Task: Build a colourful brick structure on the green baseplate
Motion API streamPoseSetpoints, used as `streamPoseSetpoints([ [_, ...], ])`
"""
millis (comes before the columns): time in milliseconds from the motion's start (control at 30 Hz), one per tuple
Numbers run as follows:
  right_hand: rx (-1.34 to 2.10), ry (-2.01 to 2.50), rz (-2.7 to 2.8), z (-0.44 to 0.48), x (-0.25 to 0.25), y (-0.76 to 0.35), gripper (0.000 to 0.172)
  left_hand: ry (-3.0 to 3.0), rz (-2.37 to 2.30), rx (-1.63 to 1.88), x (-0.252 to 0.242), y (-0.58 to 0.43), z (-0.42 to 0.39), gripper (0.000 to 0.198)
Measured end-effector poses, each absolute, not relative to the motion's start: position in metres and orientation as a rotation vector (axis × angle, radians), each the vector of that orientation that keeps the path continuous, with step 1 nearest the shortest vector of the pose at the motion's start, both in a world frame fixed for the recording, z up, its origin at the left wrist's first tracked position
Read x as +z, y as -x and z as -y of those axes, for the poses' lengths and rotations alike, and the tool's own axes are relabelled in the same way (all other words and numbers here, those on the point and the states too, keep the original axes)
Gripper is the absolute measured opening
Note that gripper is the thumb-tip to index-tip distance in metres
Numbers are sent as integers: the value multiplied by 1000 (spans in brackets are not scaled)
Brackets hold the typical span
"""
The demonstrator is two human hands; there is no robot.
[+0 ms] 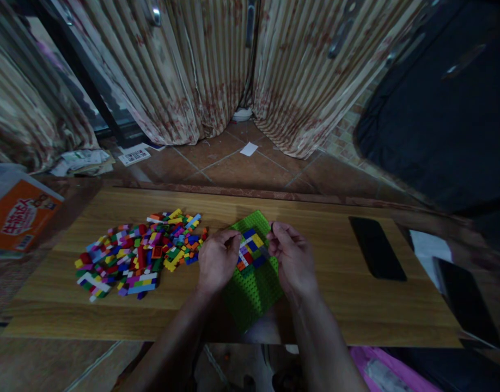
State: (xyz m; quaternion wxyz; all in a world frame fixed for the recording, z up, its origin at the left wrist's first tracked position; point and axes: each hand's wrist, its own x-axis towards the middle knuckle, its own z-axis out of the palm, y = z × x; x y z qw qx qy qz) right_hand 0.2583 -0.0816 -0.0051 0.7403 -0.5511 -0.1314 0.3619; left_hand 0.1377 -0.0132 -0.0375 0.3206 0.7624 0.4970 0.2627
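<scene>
A green studded baseplate [252,294] lies slanted on the wooden table. On its upper part sits a low build of blue, yellow, white, red and orange toy bricks [250,247]. My left hand [218,258] rests at the left edge of the plate with its fingers curled closed beside the build; what they may hold is hidden. Over the right edge, my right hand [291,256] is closed in a pinch, with a small dark thing at the fingertips that I cannot make out.
Left of the plate spreads a heap of loose colored bricks [141,250]. A black phone-like slab [376,247] lies on the table [331,305] at the right. Beyond the left end stands a clear bin with an orange label [23,218]. Striped curtains [209,71] hang behind.
</scene>
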Motion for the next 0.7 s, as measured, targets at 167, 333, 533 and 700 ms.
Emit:
streamPoseSetpoints([
  [167, 795, 1216, 279, 81, -4, -258, 25, -2025, -1302, 690, -36, -137, 13, 24],
  [333, 793, 1212, 276, 81, -4, -259, 26, -1983, -1334, 647, -31, -137, 11, 29],
  [533, 791, 1223, 268, 80, -3, -258, 28, -1860, -1257, 744, -35, -131, 8, 26],
  [700, 786, 1235, 266, 79, -2, -258, 30, -1904, -1198, 768, -38, -126, 12, 25],
])
